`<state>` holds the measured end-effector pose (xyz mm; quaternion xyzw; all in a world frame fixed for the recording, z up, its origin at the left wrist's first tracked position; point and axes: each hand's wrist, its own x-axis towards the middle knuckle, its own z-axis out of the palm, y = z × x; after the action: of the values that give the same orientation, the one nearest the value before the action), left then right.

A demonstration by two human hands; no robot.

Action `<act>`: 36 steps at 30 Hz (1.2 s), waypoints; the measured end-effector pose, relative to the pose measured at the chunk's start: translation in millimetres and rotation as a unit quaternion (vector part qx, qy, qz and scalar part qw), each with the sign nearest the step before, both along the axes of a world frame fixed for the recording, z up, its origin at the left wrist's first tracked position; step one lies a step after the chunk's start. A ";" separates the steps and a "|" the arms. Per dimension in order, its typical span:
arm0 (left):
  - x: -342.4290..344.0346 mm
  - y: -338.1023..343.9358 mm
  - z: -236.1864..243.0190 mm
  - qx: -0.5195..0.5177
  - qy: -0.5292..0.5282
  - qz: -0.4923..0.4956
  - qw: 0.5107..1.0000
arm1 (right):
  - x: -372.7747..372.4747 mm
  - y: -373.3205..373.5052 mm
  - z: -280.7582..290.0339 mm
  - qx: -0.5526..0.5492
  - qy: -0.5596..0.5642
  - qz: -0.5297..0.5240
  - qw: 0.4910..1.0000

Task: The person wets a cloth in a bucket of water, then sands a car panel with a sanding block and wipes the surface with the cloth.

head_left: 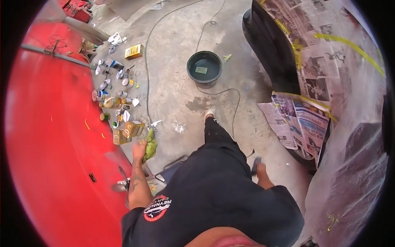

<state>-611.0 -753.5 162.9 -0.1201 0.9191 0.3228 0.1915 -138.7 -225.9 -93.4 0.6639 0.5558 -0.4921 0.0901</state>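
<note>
My left hand [140, 149] grips a crumpled green cloth [149, 147] low on the left, near several cans, bottles and jars on the concrete floor, among them two square tins [133, 129]. A silver tool [155, 123], seemingly a spray gun, is just beyond the cloth. My right hand [261, 173], partly hidden by my body, holds a dark object [256, 164] that I cannot make out. My foot [209, 109] is on the floor short of a black tub [204, 57] with dark liquid and a small pale green rectangle in it.
A red car body [45, 136] fills the left, with metal fan-like blades [119, 187] beside my arm. On the right, a black panel [269, 49] is masked with newspaper [317, 57], yellow tape and plastic sheeting [345, 173]. Hoses [238, 99] cross the concrete floor [173, 37].
</note>
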 end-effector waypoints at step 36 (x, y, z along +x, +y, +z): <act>-507.5 595.5 -510.4 0.007 -0.466 -0.428 0.774 | -870.8 -10.4 -289.9 0.013 0.259 -0.642 0.722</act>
<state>-1118.5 -158.0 -347.5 0.1514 0.6716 0.1188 0.7155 -1009.5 -236.2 -383.3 0.7095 0.0049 -0.5776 -0.4036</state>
